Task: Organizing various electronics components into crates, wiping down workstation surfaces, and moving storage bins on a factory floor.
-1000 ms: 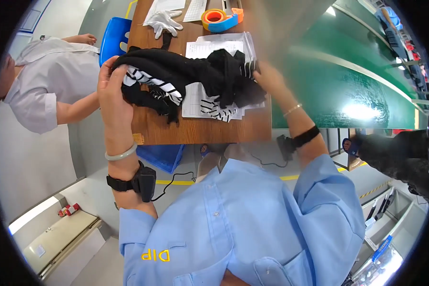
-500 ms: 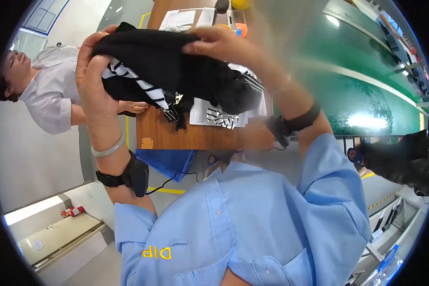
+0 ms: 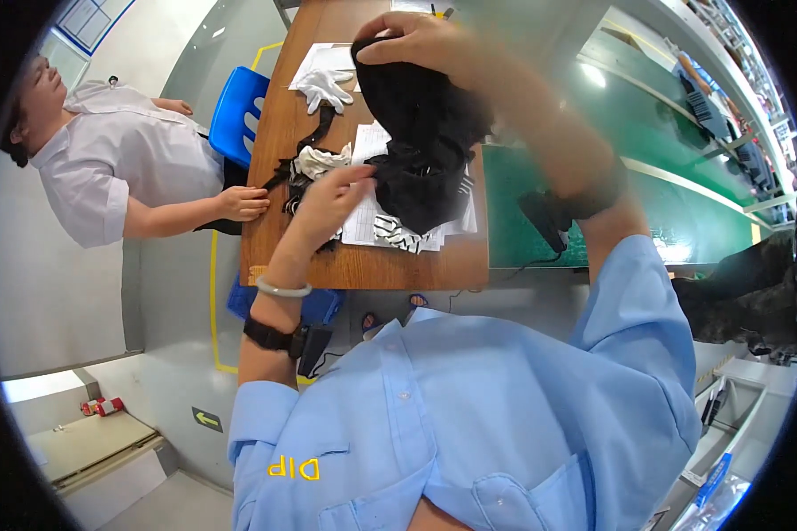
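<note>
A piece of black cloth hangs bunched over the wooden table. My right hand is closed on its upper end and holds it up. At the cloth's left edge is my left hand, its fingers together and seeming to pinch a fold of it. Below the cloth lies black-and-white striped fabric, resting on white paper sheets. Left of my left hand is a small heap of black straps and crumpled whitish cloth. Blur hides part of my right forearm.
The wooden table also bears a white glove. At the left a co-worker's hand rests at the table edge by the black straps. Behind it stands a blue chair. A green surface lies at the right.
My left hand has let go of the cloth's upper left and moved down to its lower left edge. My right hand has risen, and the cloth now hangs upright, uncovering the glove and heap.
</note>
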Demonstrator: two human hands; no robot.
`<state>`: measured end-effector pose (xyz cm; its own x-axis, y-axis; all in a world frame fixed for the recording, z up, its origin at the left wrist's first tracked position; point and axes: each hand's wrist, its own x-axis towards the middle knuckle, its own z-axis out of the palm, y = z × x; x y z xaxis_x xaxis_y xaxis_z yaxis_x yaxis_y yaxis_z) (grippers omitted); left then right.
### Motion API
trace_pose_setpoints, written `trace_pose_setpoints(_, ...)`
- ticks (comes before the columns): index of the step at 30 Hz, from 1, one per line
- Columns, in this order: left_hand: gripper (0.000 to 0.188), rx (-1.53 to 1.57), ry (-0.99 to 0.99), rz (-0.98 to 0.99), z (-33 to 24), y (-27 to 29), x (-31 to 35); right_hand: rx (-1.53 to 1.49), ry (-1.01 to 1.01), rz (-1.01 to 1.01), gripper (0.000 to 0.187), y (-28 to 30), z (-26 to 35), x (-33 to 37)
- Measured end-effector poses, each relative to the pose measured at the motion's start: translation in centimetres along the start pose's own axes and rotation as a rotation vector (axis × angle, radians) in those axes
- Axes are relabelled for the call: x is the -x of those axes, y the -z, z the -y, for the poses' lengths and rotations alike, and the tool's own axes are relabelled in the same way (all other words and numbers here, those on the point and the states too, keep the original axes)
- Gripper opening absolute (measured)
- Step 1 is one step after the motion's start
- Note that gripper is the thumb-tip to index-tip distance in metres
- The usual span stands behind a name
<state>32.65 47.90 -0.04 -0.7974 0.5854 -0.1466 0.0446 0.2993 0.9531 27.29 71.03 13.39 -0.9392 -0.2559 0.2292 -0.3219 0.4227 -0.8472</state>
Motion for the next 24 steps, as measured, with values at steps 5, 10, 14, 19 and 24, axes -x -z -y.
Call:
trace_pose_setpoints(5, 0.038, 0.116, -0.073, 0.086, -5.4, -2.8, -0.7, -0.300, -0.175, 0.123, 0.043, -1.2, 0.2, 2.2)
trace_pose_setpoints(10, 0.029, 1.052, -0.260, -0.057, -3.7, -1.4, -2.0, -0.355, -0.310, 0.105, 0.041, -0.9, -0.9, 7.0)
trace_pose_setpoints(14, 0.024, 0.948, -0.185, -0.253, -5.2, -0.3, -0.7, -0.543, -0.442, 0.143, 0.038, -1.5, -2.8, 10.8)
trace_pose_setpoints(19, 0.025, 1.002, -0.120, -0.201, -5.8, 0.8, -0.6, -0.661, -0.460, -0.013, 0.034, -3.9, -5.8, 12.0)
trace_pose_setpoints(24, 0.026, 0.965, -0.124, -0.118, -7.5, -0.4, -1.0, -0.562, -0.290, -0.105, 0.031, -4.4, -6.1, 10.3)
